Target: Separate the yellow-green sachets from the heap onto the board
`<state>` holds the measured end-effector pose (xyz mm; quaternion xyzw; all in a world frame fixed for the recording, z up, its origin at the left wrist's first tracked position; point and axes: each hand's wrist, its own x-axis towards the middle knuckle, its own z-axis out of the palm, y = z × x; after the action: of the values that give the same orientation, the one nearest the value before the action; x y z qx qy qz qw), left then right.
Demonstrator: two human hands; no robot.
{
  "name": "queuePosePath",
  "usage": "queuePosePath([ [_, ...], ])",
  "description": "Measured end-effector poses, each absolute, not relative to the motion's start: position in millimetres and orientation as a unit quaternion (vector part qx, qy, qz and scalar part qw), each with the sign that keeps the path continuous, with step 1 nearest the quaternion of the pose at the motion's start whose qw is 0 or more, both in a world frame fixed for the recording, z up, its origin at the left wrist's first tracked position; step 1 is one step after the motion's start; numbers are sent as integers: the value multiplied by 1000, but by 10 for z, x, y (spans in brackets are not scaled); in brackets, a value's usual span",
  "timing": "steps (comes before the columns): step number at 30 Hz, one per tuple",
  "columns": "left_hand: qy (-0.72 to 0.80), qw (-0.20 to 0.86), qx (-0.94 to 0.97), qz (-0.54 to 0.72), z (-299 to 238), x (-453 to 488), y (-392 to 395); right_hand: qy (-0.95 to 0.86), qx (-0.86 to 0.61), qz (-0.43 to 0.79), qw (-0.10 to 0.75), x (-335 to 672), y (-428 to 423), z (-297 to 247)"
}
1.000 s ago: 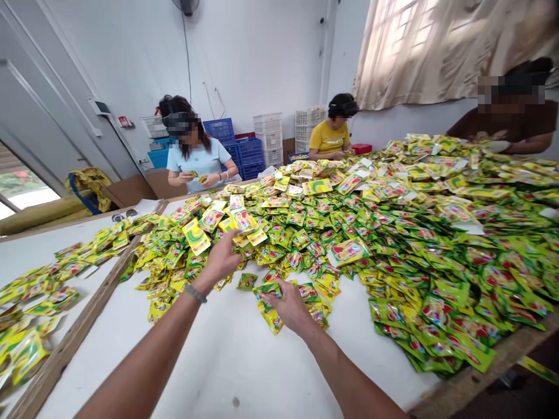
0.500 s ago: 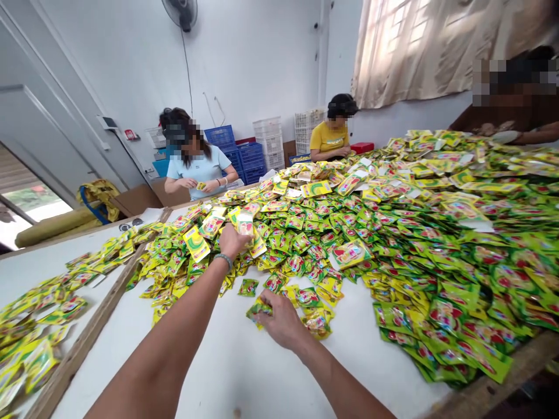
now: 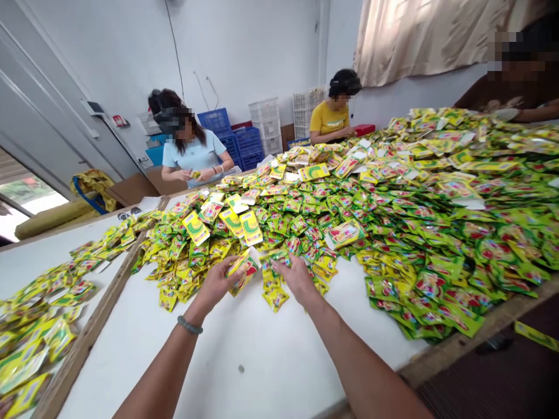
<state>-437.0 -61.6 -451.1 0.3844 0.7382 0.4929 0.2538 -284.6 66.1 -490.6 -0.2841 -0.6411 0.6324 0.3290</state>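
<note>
Head view
Left hand: the left hand (image 3: 216,283) curls its fingers around a flat yellow-and-green printed foil sachet with a white corner (image 3: 245,265), gripped at its lower edge; the sachet tilts up past the fingertips, just above the white tabletop (image 3: 244,361).
Right hand: the right hand (image 3: 297,278) lies palm down, fingers bent, pinching a small green-and-red foil packet (image 3: 276,257) at its fingertips, just beside the left hand's sachet.
Heap: a sprawling pile of green and yellow foil packets (image 3: 414,221) begins right beyond both hands.
Others: a person in a light blue shirt (image 3: 195,156) and a person in a yellow shirt (image 3: 328,119) sit at the far edge.
</note>
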Motion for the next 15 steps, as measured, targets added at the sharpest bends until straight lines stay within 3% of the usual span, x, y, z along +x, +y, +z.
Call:
queuePosePath([
  [4, 675, 378, 314, 550, -4765, -4074, -1006, -700, -324, 562, 297, -2853, 622, -4903],
  [11, 616, 427, 235, 618, -5060, -3924, -1188, -759, -206, 594, 168, -2831, 559, -5020],
  [15, 587, 449, 233, 631, -5079, -3933, -1220, -751, -233, 584, 202, -2901, 543, -5103],
])
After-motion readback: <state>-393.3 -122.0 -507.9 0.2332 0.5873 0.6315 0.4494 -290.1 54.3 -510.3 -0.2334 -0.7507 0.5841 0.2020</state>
